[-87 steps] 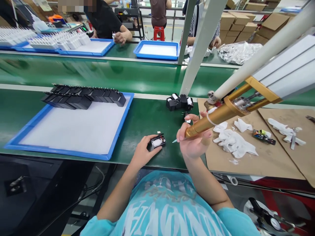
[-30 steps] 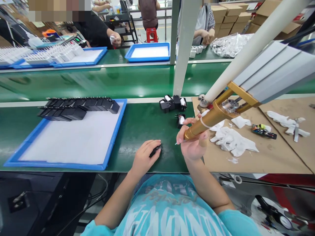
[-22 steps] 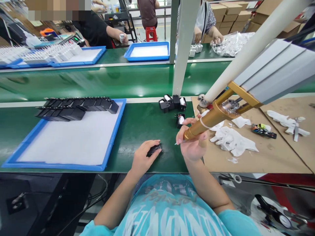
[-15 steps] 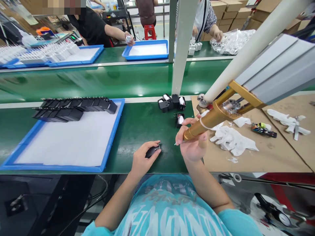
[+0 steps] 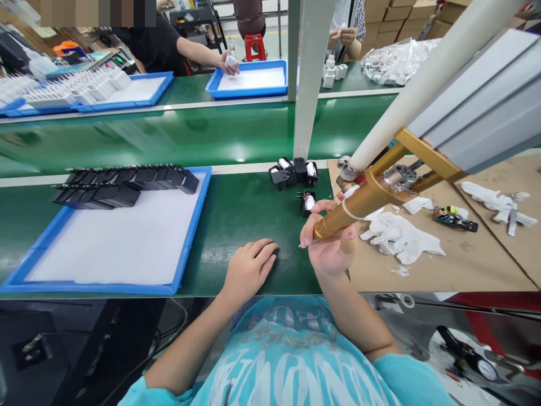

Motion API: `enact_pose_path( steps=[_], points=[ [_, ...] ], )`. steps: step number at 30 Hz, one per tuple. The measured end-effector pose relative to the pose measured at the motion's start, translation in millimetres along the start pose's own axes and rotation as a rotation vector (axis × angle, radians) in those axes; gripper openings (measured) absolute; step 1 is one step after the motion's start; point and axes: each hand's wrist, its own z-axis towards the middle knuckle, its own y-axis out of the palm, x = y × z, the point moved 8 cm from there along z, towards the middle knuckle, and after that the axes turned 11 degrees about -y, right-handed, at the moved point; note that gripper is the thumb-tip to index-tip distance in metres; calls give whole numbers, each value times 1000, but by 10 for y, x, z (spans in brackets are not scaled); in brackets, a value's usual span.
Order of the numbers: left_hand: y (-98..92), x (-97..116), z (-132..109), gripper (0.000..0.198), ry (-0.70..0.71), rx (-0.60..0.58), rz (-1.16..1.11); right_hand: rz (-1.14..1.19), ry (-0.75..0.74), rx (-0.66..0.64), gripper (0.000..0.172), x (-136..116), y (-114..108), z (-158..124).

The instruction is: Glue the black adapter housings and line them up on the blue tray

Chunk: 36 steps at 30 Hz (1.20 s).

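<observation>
Filling the left of the frame, one blue tray (image 5: pixel 192 225) sits on the green bench (image 5: pixel 236 208) before you, bearing black cases (image 5: pixel 120 194) in overlapping rows, too close to count. At lower centre, your left hand (image 5: pixel 249 268) lies palm down, fingers near together; whether it holds anything cannot be told, as it hides what is beneath. Just above and right of centre is a clump of about four cases (image 5: pixel 279 178) with white insides, and below it one single case (image 5: pixel 307 204), near your right hand (image 5: pixel 332 254). Such cases should be light and stiff, their insides fragile; take them by the outer walls, clear of the prongs. Your right hand, apart from the left, is wrapped around one gold tool (image 5: pixel 344 215); it is probably heavy, rigid and slick, best held around that narrow lower barrel. Farther right, at least three lots of white cloth (image 5: pixel 395 234) and one circuit board (image 5: pixel 455 219) lie on brown cardboard (image 5: pixel 448 265).
</observation>
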Motion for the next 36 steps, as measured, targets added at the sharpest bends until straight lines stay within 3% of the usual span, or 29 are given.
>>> enact_pose_path(
  steps=[5, 10, 12, 15, 18, 20, 23, 27, 29, 31, 33, 36],
  points=[
    [30, -31, -24, 33, -24, -5, 65, 8, -7, -2, 33, -7, -4, 11],
    [53, -130, 7, 28, -66, -92, -97, -15, -20, 15, 35, -6, -30, 20],
    [40, -256, 27, 32, -197, -92, -316, -19, -26, 19, 36, -3, -41, 21],
    [88, -432, 10, 43, -467, -85, -866, -34, -40, 22, 34, -8, -61, 22],
    [194, -346, -10, 48, -596, -176, -1376, -43, -50, 17, 32, -19, -72, 22],
    [212, -245, -11, 48, -633, -227, -1554, -31, -54, 8, 30, -26, -69, 23],
    [187, -168, -8, 48, -647, -250, -1624, 18, -69, -6, 27, -35, -56, 25],
    [106, -265, 0, 51, -594, -212, -1447, 30, -78, -7, 29, -32, -61, 22],
    [5, -404, 14, 49, -545, -126, -1127, 17, -73, -4, 28, -31, -68, 19],
    [-118, -521, 31, 46, -479, -19, -666, 11, -69, -3, 27, -34, -71, 16],
    [-180, -539, 50, 46, -374, 54, -259, -4, -62, -1, 27, -36, -76, 14],
    [-155, -414, 40, 49, -151, 143, -5, -47, -51, 5, 30, -28, -89, 12]
  ],
)
